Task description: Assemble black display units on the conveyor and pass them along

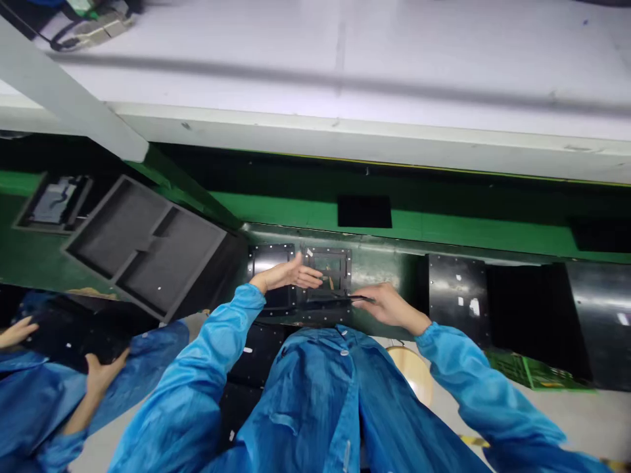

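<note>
My left hand [293,273] is stretched out over a black rectangular frame [348,269] with small bright dots along its border. Its fingers are straight and hold nothing that I can see. To the right, my right hand [387,304] pinches the end of a thin, dark, flat piece [340,299], which is seen nearly edge-on and reaches left in front of the frame. Its exact kind does not show. Another black panel [271,255] lies beside the frame, partly behind my left hand and forearm.
A white worktop [345,39] spans the top, above a green ledge [296,210]. Grey divided trays [148,243] lean at left. At lower left, a co-worker's hands [101,374] hold a black part. Black boxes [458,295] stand at right, and a round stool [411,371] is below.
</note>
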Demonstrator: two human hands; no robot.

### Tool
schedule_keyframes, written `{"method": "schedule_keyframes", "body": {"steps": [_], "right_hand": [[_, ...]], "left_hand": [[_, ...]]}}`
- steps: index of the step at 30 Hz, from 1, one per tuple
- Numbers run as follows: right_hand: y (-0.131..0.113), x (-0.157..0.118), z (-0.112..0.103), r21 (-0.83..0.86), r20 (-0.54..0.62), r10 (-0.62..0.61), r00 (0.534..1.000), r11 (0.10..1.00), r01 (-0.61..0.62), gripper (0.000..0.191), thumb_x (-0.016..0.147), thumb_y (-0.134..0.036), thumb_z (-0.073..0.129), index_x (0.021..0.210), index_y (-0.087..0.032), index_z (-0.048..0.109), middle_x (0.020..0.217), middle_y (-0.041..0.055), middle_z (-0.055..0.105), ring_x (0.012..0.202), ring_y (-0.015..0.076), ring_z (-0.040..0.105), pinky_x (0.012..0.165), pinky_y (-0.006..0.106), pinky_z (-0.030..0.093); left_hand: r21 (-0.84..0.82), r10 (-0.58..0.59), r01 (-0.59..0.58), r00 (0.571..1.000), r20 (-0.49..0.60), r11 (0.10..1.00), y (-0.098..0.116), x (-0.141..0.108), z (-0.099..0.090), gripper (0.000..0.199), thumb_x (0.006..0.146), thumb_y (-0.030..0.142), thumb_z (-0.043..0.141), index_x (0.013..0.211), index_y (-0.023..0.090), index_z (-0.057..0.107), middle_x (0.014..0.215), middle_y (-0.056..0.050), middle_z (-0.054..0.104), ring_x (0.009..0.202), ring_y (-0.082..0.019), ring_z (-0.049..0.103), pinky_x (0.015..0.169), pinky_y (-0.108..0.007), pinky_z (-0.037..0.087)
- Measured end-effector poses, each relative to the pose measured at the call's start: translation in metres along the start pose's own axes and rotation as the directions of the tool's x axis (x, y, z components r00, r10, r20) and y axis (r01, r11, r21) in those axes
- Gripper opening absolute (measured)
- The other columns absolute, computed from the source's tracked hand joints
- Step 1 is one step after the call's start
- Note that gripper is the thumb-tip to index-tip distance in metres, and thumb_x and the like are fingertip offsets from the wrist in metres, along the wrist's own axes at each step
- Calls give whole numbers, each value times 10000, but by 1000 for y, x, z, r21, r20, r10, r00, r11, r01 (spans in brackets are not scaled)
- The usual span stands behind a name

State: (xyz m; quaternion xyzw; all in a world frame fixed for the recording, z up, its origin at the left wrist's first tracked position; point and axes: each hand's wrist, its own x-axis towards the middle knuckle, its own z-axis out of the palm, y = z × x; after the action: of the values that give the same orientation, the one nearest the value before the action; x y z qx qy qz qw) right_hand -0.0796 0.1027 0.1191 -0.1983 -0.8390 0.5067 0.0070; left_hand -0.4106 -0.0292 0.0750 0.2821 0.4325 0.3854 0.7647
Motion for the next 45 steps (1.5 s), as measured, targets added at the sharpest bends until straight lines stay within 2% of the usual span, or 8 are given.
{"method": "schedule_keyframes", "body": {"steps": [4, 8, 11, 21, 27, 33, 37, 45], "right_hand": [[41, 9, 42, 545, -77, 231, 970, 824, -154, 440, 786, -578, 851, 940, -178, 752, 859, 30, 765, 792, 206, 682, 760, 315, 527], [79, 26, 91, 851, -111, 409, 906, 510, -126, 525, 621, -480, 970, 998, -207, 727, 913, 12, 772, 817, 201, 682, 832, 350, 539], [103, 34, 117, 888, -179, 522, 834, 450, -91, 495, 587, -444, 979, 940, -216, 718, 902, 18, 774, 837, 209, 677, 853, 358, 532], [140, 51, 149, 885, -240, 577, 781, 460, -68, 487, 571, -411, 939, 958, -217, 716, 905, 5, 774, 859, 212, 674, 904, 368, 514], [138, 59, 158, 839, -260, 599, 757, 529, -131, 500, 595, -470, 878, 982, -214, 691, 955, 34, 779, 921, 242, 690, 938, 397, 524], [119, 61, 161, 466, -420, 682, 599, 728, -503, 538, 788, -408, 717, 1270, -193, 613, 1180, 124, 730, 1118, 311, 683, 1013, 452, 517], [105, 42, 154, -4, -517, 529, 673, 785, -620, 689, 854, -363, 704, 1478, -147, 506, 1376, 209, 612, 1299, 360, 587, 1095, 452, 469], [133, -10, 144, -75, -292, 726, 623, 632, -771, 441, 806, -525, 834, 1047, -219, 627, 977, 72, 735, 915, 250, 691, 749, 304, 450]], "left_hand": [[-368, 32, -192, 916, -399, 910, -54, 16, -4, 674, 961, 763, 512, 1065, 140, 745, 1025, -165, 801, 1001, -282, 770, 932, -386, 586], [-325, -85, -356, 549, -831, 876, -130, 39, 17, 529, 904, 690, 617, 898, 164, 676, 811, -89, 731, 744, -191, 725, 777, -328, 574], [-189, -79, -237, 410, -909, 953, -168, 42, 27, 462, 800, 619, 716, 871, 166, 663, 801, -58, 712, 680, -162, 699, 702, -295, 540], [410, 150, 447, 510, -847, 795, -170, 34, 35, 348, 905, 531, 736, 759, 219, 684, 789, -17, 746, 829, -193, 731, 772, -279, 470], [446, 124, 568, 515, -848, 691, -161, 34, 45, 331, 912, 521, 751, 760, 233, 694, 839, -25, 777, 879, -208, 729, 758, -281, 436], [414, 71, 700, 463, -884, 582, -156, 38, 48, 350, 902, 595, 732, 834, 252, 722, 932, -78, 804, 1000, -283, 749, 799, -324, 477], [420, 48, 758, 459, -887, 499, -152, 36, 49, 432, 913, 670, 676, 951, 244, 738, 1032, -121, 810, 1057, -327, 752, 813, -351, 498], [595, 42, 721, 623, -781, 355, -159, 39, 57, 454, 873, 575, 786, 1127, 217, 671, 1075, -143, 799, 1073, -309, 754, 835, -319, 490]]}}
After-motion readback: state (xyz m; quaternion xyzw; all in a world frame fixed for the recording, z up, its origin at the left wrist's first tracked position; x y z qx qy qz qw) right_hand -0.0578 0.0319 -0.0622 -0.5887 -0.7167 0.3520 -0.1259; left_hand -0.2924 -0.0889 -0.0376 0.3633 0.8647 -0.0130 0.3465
